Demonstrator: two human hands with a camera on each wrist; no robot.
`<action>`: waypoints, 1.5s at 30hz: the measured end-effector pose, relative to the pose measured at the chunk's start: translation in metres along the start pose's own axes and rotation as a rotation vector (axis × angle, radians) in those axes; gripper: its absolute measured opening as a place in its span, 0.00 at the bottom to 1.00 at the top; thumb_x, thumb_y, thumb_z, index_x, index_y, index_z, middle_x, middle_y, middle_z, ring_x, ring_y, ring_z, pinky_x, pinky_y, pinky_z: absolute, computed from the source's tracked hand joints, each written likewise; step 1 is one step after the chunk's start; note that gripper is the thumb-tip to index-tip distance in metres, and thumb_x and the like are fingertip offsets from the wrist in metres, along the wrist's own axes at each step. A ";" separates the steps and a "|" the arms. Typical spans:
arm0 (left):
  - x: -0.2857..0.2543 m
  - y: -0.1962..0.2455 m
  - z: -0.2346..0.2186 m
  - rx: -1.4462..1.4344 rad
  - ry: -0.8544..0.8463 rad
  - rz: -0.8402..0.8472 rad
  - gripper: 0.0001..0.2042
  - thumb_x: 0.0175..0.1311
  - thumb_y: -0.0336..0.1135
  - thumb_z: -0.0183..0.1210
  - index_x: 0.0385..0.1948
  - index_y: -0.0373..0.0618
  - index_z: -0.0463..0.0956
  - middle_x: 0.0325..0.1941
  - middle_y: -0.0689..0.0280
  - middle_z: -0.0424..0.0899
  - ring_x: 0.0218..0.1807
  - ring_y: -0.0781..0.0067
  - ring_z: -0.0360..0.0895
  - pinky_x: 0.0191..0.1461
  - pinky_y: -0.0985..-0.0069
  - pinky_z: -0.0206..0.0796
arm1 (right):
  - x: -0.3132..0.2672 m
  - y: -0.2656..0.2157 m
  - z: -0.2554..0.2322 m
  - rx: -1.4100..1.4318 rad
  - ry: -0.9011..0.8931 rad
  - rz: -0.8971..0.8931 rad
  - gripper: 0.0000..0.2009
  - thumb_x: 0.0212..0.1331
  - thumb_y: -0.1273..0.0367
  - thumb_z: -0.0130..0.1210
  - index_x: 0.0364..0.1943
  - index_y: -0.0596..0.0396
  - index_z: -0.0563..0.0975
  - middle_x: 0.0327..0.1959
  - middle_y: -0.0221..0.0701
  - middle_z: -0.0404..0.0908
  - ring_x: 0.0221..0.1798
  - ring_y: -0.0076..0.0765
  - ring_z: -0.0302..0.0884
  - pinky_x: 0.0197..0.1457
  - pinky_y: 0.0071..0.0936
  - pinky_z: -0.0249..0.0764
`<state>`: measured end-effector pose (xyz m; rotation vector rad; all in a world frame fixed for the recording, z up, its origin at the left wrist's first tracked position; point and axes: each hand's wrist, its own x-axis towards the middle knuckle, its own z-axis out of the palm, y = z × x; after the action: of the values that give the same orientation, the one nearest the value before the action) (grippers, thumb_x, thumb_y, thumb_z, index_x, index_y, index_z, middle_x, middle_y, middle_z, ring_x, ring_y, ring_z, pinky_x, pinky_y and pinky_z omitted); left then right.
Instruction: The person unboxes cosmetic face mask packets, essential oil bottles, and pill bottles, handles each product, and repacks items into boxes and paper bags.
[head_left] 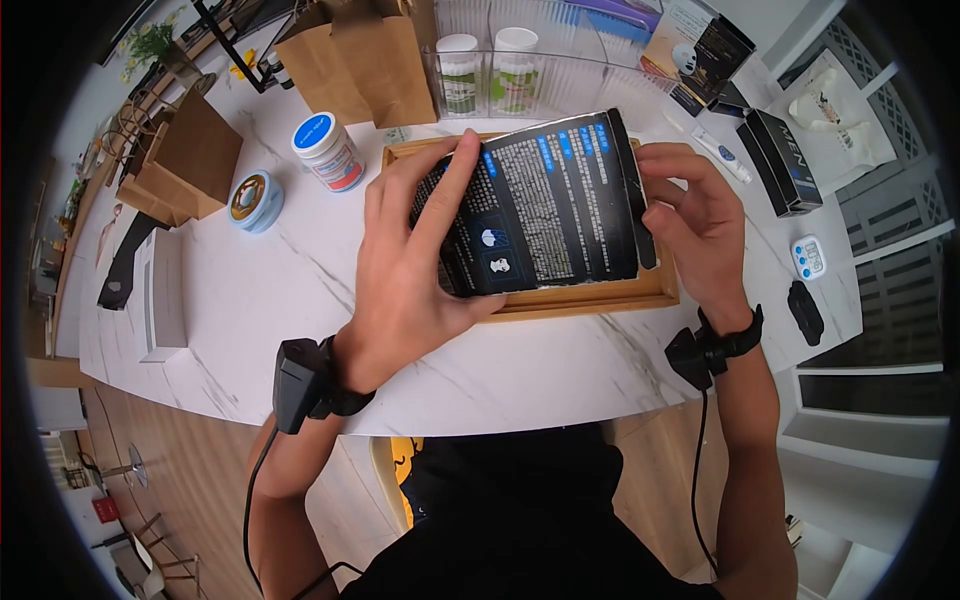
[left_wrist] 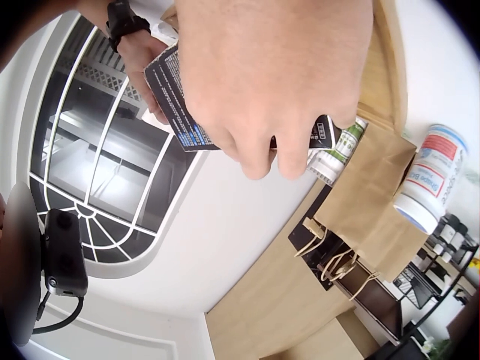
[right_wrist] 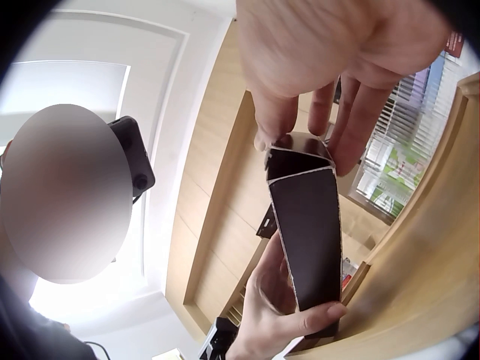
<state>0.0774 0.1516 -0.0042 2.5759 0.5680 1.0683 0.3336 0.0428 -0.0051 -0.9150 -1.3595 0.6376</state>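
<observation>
A black box (head_left: 540, 205) with white and blue print is held tilted above a wooden tray (head_left: 600, 300). The left hand (head_left: 405, 255) grips it from the left, fingers spread over the printed face and thumb along the lower edge. At the box's right end, the right hand (head_left: 700, 220) pinches the end flap between thumb and fingers. In the right wrist view the flap stands partly lifted at the end of the box (right_wrist: 307, 232), under the right hand's fingertips (right_wrist: 304, 135); the inside of the box cannot be made out.
Behind the tray stand a clear organizer (head_left: 580, 70) with white bottles and a paper bag (head_left: 360, 70). On the left are a white jar (head_left: 328, 155), a blue tub (head_left: 256, 203) and a white box (head_left: 160, 295). A black box (head_left: 780, 163) and a timer (head_left: 808, 257) lie right.
</observation>
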 end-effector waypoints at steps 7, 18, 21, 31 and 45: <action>0.002 -0.008 0.000 -0.025 -0.014 0.029 0.56 0.26 0.31 0.76 0.72 0.45 0.61 0.64 0.55 0.68 0.60 0.48 0.67 0.65 0.59 0.63 | -0.001 -0.002 0.003 -0.029 0.027 0.027 0.17 0.59 0.82 0.61 0.53 0.64 0.76 0.55 0.39 0.77 0.52 0.35 0.82 0.54 0.27 0.81; 0.001 -0.010 0.001 -0.039 -0.009 0.011 0.55 0.29 0.32 0.77 0.72 0.43 0.60 0.64 0.54 0.68 0.61 0.49 0.67 0.65 0.61 0.63 | -0.001 0.001 -0.003 -0.131 -0.091 -0.031 0.16 0.59 0.82 0.59 0.53 0.63 0.78 0.62 0.42 0.72 0.56 0.34 0.78 0.50 0.25 0.81; 0.000 -0.011 0.003 -0.056 0.007 -0.026 0.55 0.32 0.35 0.79 0.72 0.42 0.59 0.64 0.54 0.67 0.62 0.49 0.67 0.66 0.61 0.63 | 0.001 -0.004 -0.003 -0.178 -0.163 -0.029 0.15 0.63 0.78 0.57 0.54 0.62 0.79 0.62 0.41 0.72 0.60 0.35 0.76 0.48 0.26 0.81; -0.003 -0.015 -0.009 -1.395 -0.057 -0.603 0.35 0.71 0.47 0.58 0.73 0.41 0.54 0.67 0.53 0.70 0.65 0.54 0.72 0.68 0.60 0.67 | 0.003 -0.007 0.001 -0.216 0.013 0.360 0.18 0.71 0.70 0.50 0.62 0.60 0.73 0.60 0.36 0.77 0.47 0.28 0.82 0.45 0.24 0.79; -0.012 -0.007 -0.002 -1.595 -0.403 -0.772 0.33 0.79 0.57 0.34 0.73 0.39 0.53 0.72 0.54 0.66 0.68 0.63 0.71 0.70 0.64 0.68 | -0.002 -0.023 0.005 0.135 -0.212 0.537 0.21 0.66 0.72 0.59 0.61 0.64 0.69 0.50 0.38 0.80 0.38 0.28 0.83 0.38 0.23 0.81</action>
<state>0.0662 0.1526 -0.0128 0.9355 0.2893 0.3324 0.3255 0.0304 0.0129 -1.1349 -1.2368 1.2513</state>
